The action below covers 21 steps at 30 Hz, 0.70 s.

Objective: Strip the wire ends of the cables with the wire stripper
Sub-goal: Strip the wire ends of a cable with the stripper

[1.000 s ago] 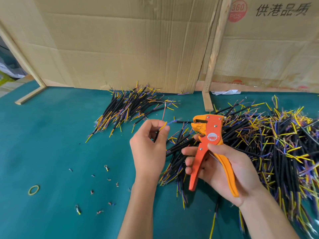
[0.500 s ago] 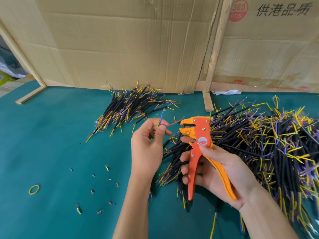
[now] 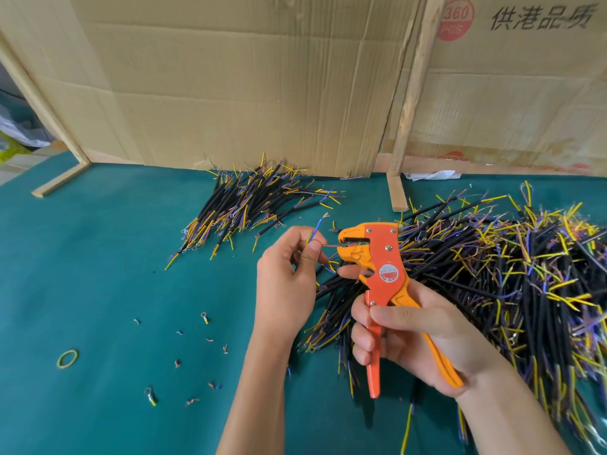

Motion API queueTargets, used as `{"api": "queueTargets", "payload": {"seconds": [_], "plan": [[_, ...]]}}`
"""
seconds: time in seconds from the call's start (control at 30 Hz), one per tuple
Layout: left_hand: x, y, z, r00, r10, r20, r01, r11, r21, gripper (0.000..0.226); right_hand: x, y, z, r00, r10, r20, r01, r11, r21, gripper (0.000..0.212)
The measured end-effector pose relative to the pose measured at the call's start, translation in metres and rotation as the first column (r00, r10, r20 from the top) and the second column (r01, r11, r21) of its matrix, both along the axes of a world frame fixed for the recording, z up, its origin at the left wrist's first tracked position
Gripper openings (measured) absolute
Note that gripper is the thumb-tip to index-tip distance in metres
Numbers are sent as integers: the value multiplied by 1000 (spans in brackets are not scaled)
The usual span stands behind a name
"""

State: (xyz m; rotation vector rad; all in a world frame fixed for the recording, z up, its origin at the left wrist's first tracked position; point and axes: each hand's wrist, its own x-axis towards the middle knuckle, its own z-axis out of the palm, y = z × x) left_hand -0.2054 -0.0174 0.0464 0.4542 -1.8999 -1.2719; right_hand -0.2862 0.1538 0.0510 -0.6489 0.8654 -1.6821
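My right hand (image 3: 414, 333) grips the handles of an orange wire stripper (image 3: 381, 261), its jaws pointing left. My left hand (image 3: 289, 277) pinches a short black cable whose thin red wire (image 3: 331, 245) runs right into the stripper's jaws. The cable's blue and yellow wires (image 3: 315, 226) stick up above my fingers. A large pile of black cables (image 3: 492, 274) with yellow, blue and red ends lies to the right and under my hands. A smaller pile of cables (image 3: 249, 205) lies at the back middle.
The green table (image 3: 98, 257) carries scattered insulation bits and ring terminals (image 3: 203, 318) at the front left, plus a yellow rubber band (image 3: 67, 358). Cardboard sheets (image 3: 230, 77) and a wooden post (image 3: 407, 103) stand along the back.
The stripper has swung left and tilted so its jaws meet the cable. The red wire now sits in the jaws. My left hand has stayed nearly in place.
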Motion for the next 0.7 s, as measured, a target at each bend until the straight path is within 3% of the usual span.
{"api": "queueTargets", "payload": {"seconds": [0.27,0.43,0.6,0.7], "plan": [[1,2,3,1000,6,-9,-6,1000,1,18,7,-6,-1,993,-116,30,114,992,46,41],[1,3,3,1000,15,4,-16,999,52,10,12,-14,0,954,-291,67,285,955,88,35],[-2,7,11,995,46,93,-50,998,45,13,13,-13,-2,948,-265,178,272,962,-16,56],[-6,7,22,993,106,59,-111,990,83,15,7,-12,1,944,-260,205,285,953,-103,60]]}}
